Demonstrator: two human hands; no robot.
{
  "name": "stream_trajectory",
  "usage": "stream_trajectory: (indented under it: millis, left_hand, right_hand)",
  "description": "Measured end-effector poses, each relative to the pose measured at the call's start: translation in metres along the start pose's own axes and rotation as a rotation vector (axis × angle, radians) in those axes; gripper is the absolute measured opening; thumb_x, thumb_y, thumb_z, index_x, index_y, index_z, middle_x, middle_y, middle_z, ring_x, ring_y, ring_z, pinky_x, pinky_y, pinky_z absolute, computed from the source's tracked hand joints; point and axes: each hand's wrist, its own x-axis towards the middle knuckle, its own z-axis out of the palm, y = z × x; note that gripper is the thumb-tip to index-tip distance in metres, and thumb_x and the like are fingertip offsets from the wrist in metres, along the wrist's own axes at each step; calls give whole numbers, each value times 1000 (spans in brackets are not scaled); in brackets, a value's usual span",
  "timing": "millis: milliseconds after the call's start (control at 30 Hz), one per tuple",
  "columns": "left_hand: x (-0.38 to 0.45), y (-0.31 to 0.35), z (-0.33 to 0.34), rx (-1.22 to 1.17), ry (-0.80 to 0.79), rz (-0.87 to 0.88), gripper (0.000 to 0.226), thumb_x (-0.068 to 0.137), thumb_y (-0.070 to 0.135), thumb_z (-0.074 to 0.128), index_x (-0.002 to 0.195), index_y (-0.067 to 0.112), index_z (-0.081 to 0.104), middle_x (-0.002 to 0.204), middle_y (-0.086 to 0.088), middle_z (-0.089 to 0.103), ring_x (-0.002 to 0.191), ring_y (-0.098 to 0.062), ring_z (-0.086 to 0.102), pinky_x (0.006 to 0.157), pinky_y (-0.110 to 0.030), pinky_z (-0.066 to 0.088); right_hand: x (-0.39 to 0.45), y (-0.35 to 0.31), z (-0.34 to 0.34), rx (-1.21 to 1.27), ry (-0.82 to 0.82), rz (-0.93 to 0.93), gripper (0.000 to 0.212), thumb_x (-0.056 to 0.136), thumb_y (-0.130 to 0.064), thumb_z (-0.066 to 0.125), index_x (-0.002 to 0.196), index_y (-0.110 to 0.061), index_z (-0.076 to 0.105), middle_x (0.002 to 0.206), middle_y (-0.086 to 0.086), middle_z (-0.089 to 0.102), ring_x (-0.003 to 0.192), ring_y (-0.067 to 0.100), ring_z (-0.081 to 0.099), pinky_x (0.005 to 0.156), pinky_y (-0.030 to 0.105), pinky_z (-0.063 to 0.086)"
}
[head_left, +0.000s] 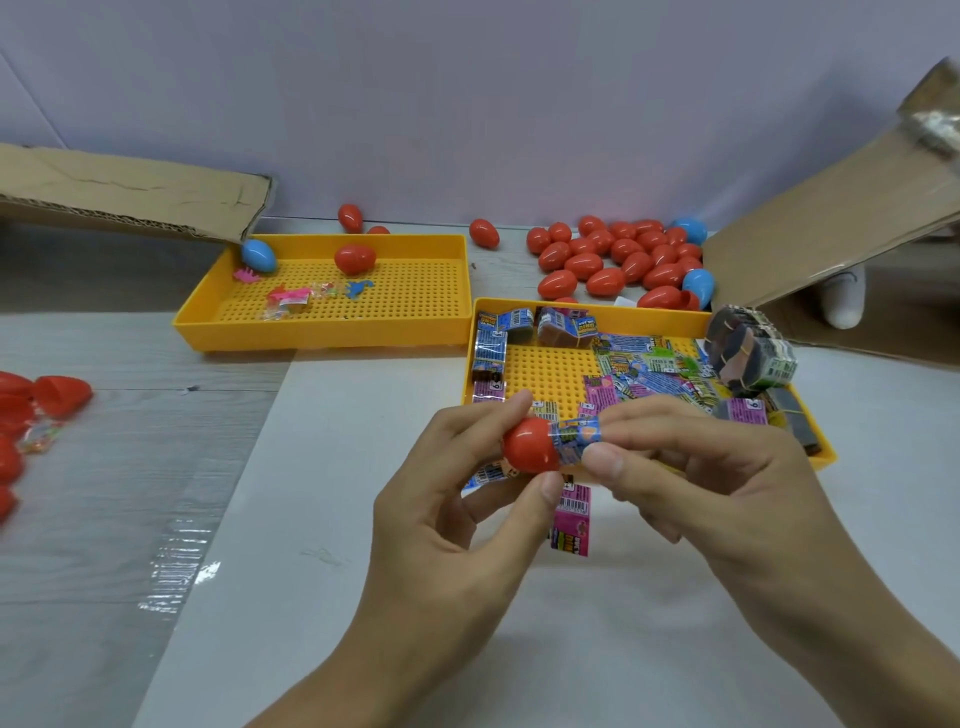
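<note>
Left hand (457, 499) grips red egg (530, 446) from left; right hand (691, 467) pinches label (577, 439) wrapped round egg's right end. Egg held above tray (571, 306) front edge, long axis left-right, between both hands.

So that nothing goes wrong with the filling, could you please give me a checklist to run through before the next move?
1. Left hand grip on the red plastic egg half: ok, fingers curl round it.
2. Right hand pinches the rolled printed paper leaflet: ok.
3. Leaflet fully inside the half: not ok, most sticks out.
4. Anything else already inside the half: cannot tell.
5. Another open red half lying at the left: ok.
</note>
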Motion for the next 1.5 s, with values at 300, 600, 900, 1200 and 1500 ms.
stream_trajectory:
  millis: [300,600,900,1200,1500]
  left_hand:
    - [0,-6,-1,47,26,24,43,84,18,73,126,22,67,116,-1,61,113,-30,65,87,-30,59]
    - [1,-5,-1,69,45,18,40,81,20,76,120,26,70,112,2,62,104,-28,68,83,-28,60]
    - [0,-2,0,23,50,-15,42,82,22,75,123,19,69,113,-3,62,109,-30,67,85,-29,59]
    - [0,-2,-2,70,84,4,36,80,19,73,115,27,73,104,1,64,99,-27,69,79,-25,60]
    - [-2,3,0,95,56,57,40,80,18,73,119,24,72,101,-5,60,100,-23,69,75,-28,61]
  right_hand:
    - [-4,4,2,-185,18,-63,5,77,-43,77,77,-39,79,89,-6,70,78,14,66,61,42,56]
    - [-2,5,-1,-128,-7,-41,6,71,-37,84,74,-35,80,83,-2,70,75,11,63,53,17,48]
    - [-2,9,-1,-225,2,-63,9,72,-45,76,79,-39,78,88,-10,70,76,12,67,57,43,54]
    - [-4,5,3,-197,-53,20,6,74,-46,75,74,-41,79,96,-13,70,78,5,67,57,16,50]
    - [-3,4,6,-25,74,88,22,65,-35,80,76,-16,75,74,4,70,53,12,62,53,20,52]
